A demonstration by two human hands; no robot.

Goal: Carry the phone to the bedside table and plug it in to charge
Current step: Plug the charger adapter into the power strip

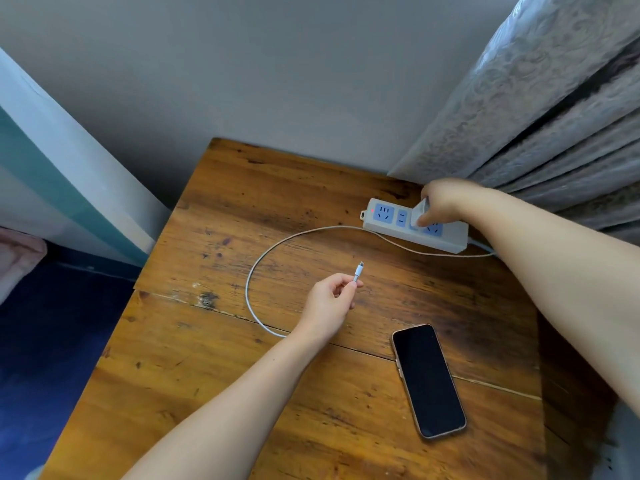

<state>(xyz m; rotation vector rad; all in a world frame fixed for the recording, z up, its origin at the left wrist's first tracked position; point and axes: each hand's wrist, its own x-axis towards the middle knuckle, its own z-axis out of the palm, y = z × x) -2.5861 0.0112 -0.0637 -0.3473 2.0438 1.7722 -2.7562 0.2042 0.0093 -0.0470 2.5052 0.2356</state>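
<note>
Worktop: a worn, knotty brown wooden worktop (pixel 214 368) with dark stains and a seam running across it, set against a grey wall (pixel 277 64).
Phone: a slim black-screened phone with a rose-gold metal edge (pixel 428 380) lies flat, screen up and dark, on the near right part of the worktop, with nothing plugged into it and neither hand touching it.
Power strip: a long white plastic power strip with blue socket faces (pixel 388 216) lies at the far right of the worktop, a small red light showing at its left end.
Charger: a small white plastic charger block (pixel 420 211) stands upright on a socket near the middle of the strip; whether it is fully seated cannot be told.
Right hand: the right hand (pixel 441 206) is closed around the charger block from above.
Cable: a thin white charging cable (pixel 251 271) runs in front of the strip and curves in a wide loop on the wood round to the left hand.
Left hand: the left hand (pixel 329 306) pinches the cable just behind its small white connector tip (pixel 358 270), which points up and away, well apart from the phone.
Surroundings: a patterned grey curtain (pixel 554 116) hangs at the right; dark blue floor (pixel 52 341) lies to the left.
</note>
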